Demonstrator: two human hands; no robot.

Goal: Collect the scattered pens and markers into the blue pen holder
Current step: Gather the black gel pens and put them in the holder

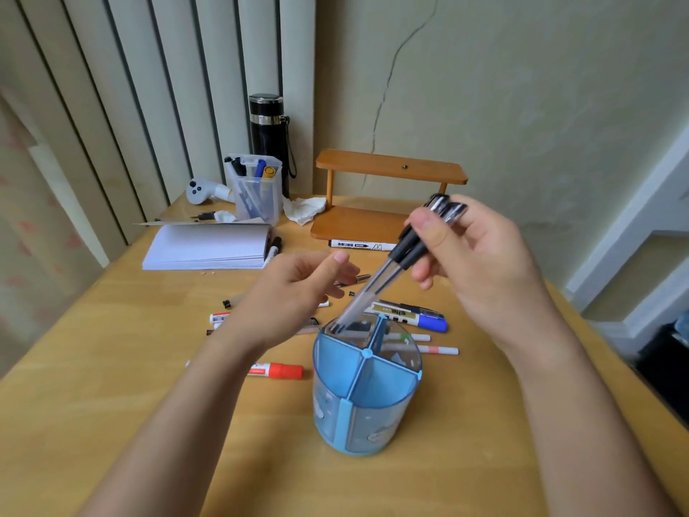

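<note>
The blue pen holder [367,389], round with divided compartments, stands on the wooden table in front of me. My right hand [473,251] grips a bundle of clear pens with black caps [376,289], tilted, their tips inside the holder's far left compartment. My left hand [298,289] hovers left of the pens, fingers loosely curled, holding nothing. Scattered behind the holder lie a blue marker [414,315], a red marker [277,370], two thin white pens [438,349] and a red-labelled marker [220,317]. A black-and-white marker [358,245] lies by the shelf.
A small wooden shelf [387,195] stands at the back. Left of it are a crumpled tissue [304,210], a clear box of markers [257,190], a black flask [268,139], a white controller [203,190] and a paper stack [208,248]. The table edge runs along the right.
</note>
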